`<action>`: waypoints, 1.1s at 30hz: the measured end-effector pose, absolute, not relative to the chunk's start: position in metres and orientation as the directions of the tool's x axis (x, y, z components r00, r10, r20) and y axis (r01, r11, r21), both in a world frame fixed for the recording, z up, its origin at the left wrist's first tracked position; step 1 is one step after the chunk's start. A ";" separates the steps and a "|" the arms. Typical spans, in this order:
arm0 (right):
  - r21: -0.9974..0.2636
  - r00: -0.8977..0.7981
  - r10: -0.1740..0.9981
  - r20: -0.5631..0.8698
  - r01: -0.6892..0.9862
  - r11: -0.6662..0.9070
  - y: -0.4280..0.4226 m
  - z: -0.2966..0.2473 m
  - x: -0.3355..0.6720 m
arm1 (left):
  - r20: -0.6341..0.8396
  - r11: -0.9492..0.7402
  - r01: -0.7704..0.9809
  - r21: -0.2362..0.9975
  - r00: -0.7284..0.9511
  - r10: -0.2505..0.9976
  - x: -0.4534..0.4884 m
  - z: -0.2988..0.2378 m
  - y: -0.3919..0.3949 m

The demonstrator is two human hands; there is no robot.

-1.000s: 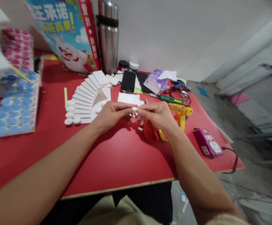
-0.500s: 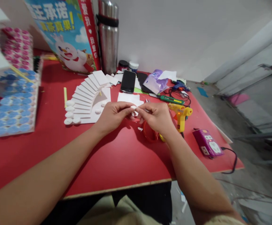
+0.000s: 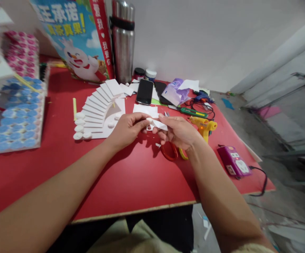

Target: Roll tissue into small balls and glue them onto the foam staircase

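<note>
Between my two hands is a small white paper strip (image 3: pixel 160 124), partly curled at its left end. My left hand (image 3: pixel 130 128) pinches the curled end between thumb and fingertips. The flatter right end lies between the thumb and fingers of my right hand (image 3: pixel 178 130). Left of my hands, a fan-shaped white stair model (image 3: pixel 95 109) rests on the red table, with several small white paper rolls (image 3: pixel 79 128) at its lower left. Below my right hand lie scissors with red and yellow handles (image 3: pixel 169 153). White paper pieces (image 3: pixel 145 109) lie just beyond my fingers.
A yellow glue gun (image 3: pixel 204 125) stands right of my right hand, near a purple power box (image 3: pixel 233 161). Behind are a phone (image 3: pixel 144 92), a green-handled tool (image 3: pixel 193 112) and a steel flask (image 3: pixel 124 45). Blue paper rolls (image 3: pixel 19 121) fill a board at left.
My right hand has turned palm-up and shifted slightly right, showing more of the white strip. The left hand keeps its pinch. The view has shifted slightly.
</note>
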State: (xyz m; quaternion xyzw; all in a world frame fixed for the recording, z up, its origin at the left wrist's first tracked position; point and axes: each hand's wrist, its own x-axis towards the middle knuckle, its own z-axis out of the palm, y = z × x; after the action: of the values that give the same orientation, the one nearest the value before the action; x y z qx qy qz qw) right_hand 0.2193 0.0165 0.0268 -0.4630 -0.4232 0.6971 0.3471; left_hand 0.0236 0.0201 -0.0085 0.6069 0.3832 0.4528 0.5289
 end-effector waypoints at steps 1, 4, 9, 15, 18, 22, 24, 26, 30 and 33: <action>-0.916 -0.323 0.882 -0.343 -0.095 -0.391 0.015 0.027 0.219 | 0.151 -0.157 -0.001 0.988 0.292 0.944 0.024 -0.009 0.020; -0.930 -0.330 0.890 -0.315 -0.080 -0.359 0.013 0.028 0.218 | 0.154 -0.165 0.017 0.986 0.275 0.949 0.024 -0.008 0.020; -0.949 -0.317 0.900 -0.299 0.000 -0.315 0.014 0.025 0.218 | 0.136 -0.145 0.017 0.989 0.260 0.956 0.024 -0.007 0.019; -0.977 -0.311 0.926 -0.214 0.047 -0.210 0.014 0.023 0.218 | 0.133 -0.140 0.008 0.990 0.263 0.956 0.024 -0.006 0.019; -0.984 -0.274 0.951 -0.144 0.145 -0.107 0.012 0.025 0.217 | 0.121 -0.124 -0.002 0.992 0.261 0.958 0.024 -0.006 0.018; -0.955 -0.211 0.974 -0.083 0.295 -0.018 0.011 0.027 0.214 | 0.081 -0.076 -0.027 0.997 0.258 0.963 0.025 -0.006 0.018; -0.934 -0.182 0.982 -0.055 0.358 0.014 0.010 0.027 0.213 | 0.069 -0.056 -0.054 0.997 0.258 0.964 0.025 -0.006 0.018; -0.909 -0.146 0.989 -0.014 0.414 0.049 0.010 0.027 0.211 | 0.054 -0.034 -0.081 0.996 0.261 0.964 0.026 -0.008 0.018; -0.847 -0.076 0.993 0.094 0.518 0.119 0.007 0.022 0.204 | 0.048 -0.025 -0.101 0.995 0.238 0.970 0.029 -0.011 0.017; -0.779 -0.059 0.976 0.211 0.594 0.204 0.002 0.019 0.198 | 0.051 -0.028 -0.130 0.991 0.180 0.982 0.033 -0.012 0.015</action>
State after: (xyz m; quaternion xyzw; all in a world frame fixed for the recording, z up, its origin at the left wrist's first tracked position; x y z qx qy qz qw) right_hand 0.1976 0.0022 0.0192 -0.5762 -0.6809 0.2568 0.3721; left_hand 0.0329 0.0149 -0.0123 0.5207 0.4090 0.4926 0.5647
